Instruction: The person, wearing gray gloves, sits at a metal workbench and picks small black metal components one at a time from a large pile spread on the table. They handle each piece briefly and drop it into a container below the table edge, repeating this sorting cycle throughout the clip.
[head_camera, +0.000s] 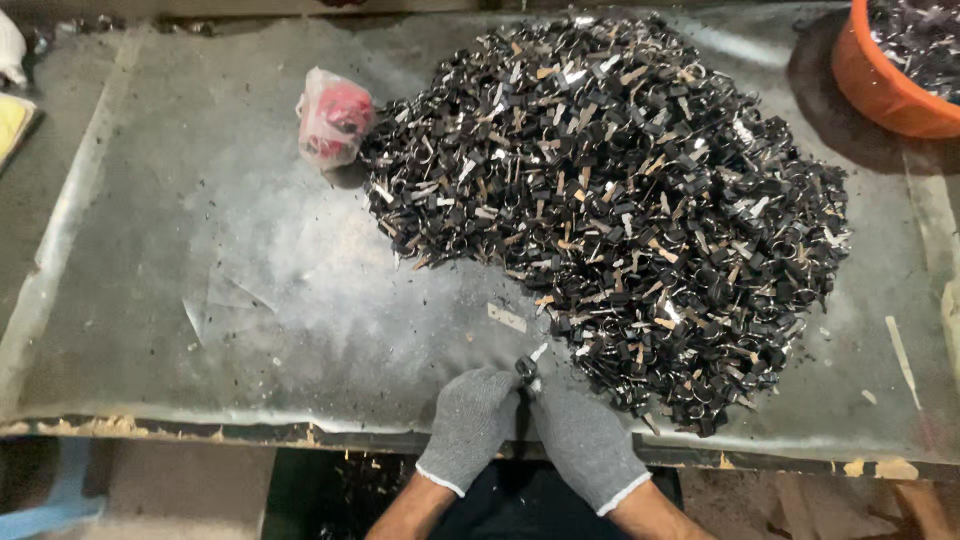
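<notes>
Between both hands' fingers (520, 392), small clip (526, 368)

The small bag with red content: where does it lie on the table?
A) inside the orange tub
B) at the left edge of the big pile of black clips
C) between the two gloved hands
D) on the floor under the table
B: the clear bag with red inside rests against the left edge of the pile of black clips, far from the orange tub.

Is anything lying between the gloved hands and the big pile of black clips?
Nothing visible. The left hand and right hand pinch one small clip at the table's near edge; the pile starts right beside them.
</notes>
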